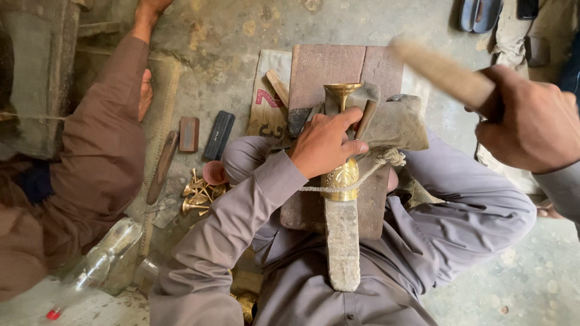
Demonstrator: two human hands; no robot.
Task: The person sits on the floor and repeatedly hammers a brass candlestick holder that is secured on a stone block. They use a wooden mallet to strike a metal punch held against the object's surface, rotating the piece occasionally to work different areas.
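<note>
The left hand [323, 145] is curled round a brass goblet-shaped piece [342, 163], thumb and fingers wrapped over its stem, with a slim brown-handled tool [364, 121] pinched along the fingers. The right hand [531, 118] is raised to the right of the brass piece, clenched in a fist on a wooden mallet handle [444, 72], which is blurred and slants up and to the left from the fist.

The brass piece stands on a long grey stone-like bar [342, 241] and continues its line. Its long axis runs straight away from the person, flared cup end farthest off and the engraved bulb nearest the body. A pale cord [368, 172] is wound round the bulb and runs off to either side. The bar lies on a reddish wooden board [338, 69] resting across the person's lap.

To the left of the board, on the concrete floor [229, 54], lie several small brass cups [199, 196] in a loose heap, just beside a pink round cup [213, 172]; what it holds cannot be made out. Farther left of them lie a dark flat bar [219, 134], a small brown block [189, 134] and a long brown tool [162, 166]. Clear plastic bottles [106, 253] lie below the brass cups, their contents not discernible. Another person's brown sleeve [103, 139] fills the far left.
</note>
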